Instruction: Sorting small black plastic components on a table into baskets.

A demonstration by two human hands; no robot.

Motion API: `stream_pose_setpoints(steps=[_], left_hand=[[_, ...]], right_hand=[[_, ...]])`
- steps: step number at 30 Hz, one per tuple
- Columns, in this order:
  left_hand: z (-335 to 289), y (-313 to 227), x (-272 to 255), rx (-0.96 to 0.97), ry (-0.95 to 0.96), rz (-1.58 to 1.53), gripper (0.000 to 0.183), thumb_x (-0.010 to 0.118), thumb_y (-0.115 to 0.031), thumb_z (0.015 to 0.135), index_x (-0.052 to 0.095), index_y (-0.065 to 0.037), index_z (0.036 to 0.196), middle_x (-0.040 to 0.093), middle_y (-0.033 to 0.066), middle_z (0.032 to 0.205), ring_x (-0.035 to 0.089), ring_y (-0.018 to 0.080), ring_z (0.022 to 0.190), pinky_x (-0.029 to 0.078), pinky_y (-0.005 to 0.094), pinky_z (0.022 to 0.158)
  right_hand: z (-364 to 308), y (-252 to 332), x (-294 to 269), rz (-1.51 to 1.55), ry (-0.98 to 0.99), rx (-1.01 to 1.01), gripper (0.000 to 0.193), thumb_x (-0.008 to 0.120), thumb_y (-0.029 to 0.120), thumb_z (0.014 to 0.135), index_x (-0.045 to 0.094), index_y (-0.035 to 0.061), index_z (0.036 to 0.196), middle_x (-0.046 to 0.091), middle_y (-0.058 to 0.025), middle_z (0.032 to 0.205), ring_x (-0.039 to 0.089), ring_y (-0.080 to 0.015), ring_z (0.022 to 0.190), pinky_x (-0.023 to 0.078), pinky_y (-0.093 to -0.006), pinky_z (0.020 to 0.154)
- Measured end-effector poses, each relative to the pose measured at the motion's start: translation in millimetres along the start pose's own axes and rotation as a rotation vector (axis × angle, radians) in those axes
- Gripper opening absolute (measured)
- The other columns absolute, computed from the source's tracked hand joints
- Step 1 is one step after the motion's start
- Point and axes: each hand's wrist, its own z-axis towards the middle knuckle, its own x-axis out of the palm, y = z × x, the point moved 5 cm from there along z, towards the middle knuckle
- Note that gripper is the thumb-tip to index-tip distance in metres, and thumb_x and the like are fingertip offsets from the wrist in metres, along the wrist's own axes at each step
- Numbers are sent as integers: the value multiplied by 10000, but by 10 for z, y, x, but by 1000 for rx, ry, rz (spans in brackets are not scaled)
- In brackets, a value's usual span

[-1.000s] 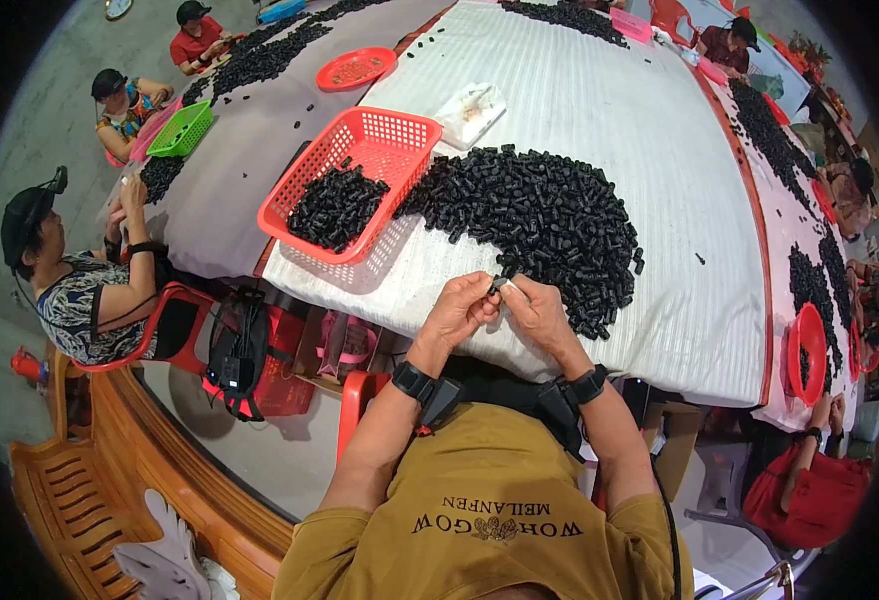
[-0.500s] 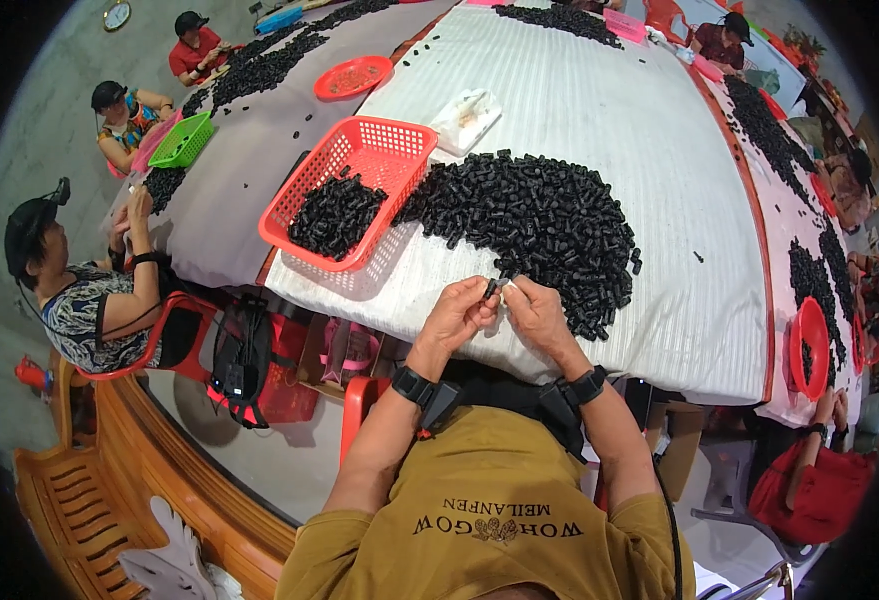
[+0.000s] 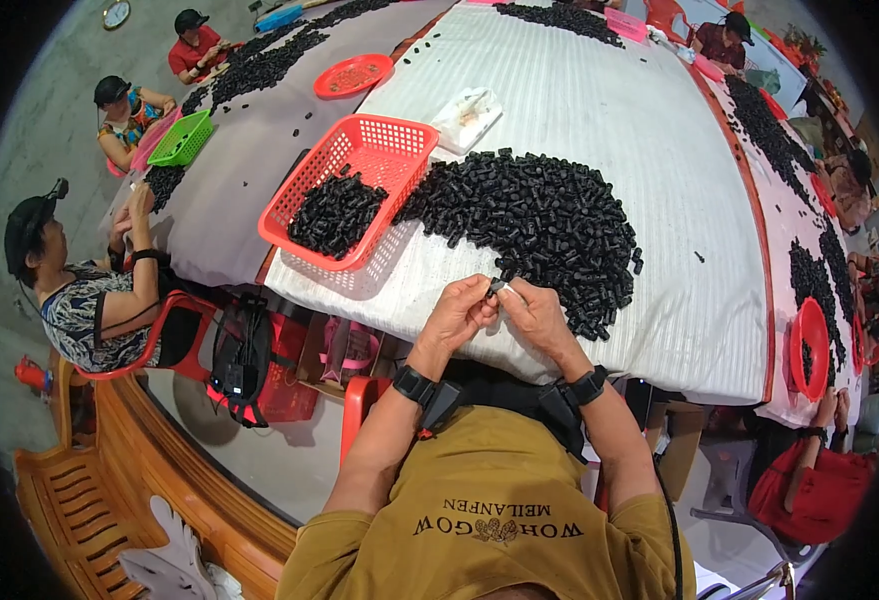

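Note:
Just over the table's near edge, my left hand (image 3: 462, 308) pinches a small black cylindrical piece (image 3: 491, 289), mostly covered by the fingers. My right hand (image 3: 536, 314) is closed at the same spot, its thumb and finger on a small pale thing (image 3: 504, 286) that touches the black piece; its kind is too small to tell. Beyond both hands spreads a heap of similar black pieces (image 3: 549, 215). A red plastic basket (image 3: 409, 140) to the left of the heap holds more of them.
A stained white pad (image 3: 466, 122) lies behind the basket on the white cloth (image 3: 599, 90). Farther left are a red tray (image 3: 352, 77) and a green basket (image 3: 181, 139). A co-worker (image 3: 84, 300) sits at left; other people work around the tables. A wooden bench (image 3: 89, 510) stands lower left.
My fingertips have drawn closer together over the black piece, covering more of it, and my right hand has turned slightly. The heap and basket look the same.

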Motion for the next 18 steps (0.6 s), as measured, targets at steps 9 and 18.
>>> stream_pose_setpoints(steps=[9, 18], left_hand=[[-222, -581, 91, 249, -313, 285, 151, 564, -218, 875, 565, -75, 830, 572, 17, 647, 484, 53, 484, 398, 190, 433], [-531, -1919, 51, 1035, -891, 549, 159, 552, -100, 854, 519, 17, 956, 573, 65, 661, 539, 101, 567, 446, 223, 499]], right_hand=[[-22, 7, -10, 226, -29, 37, 300, 502, 210, 884, 473, 8, 664, 411, -18, 504, 393, -63, 492, 347, -263, 443], [-17, -37, -19, 122, -53, -13, 301, 496, 241, 879, 484, 0, 699, 446, -103, 521, 414, -143, 467, 363, -306, 463]])
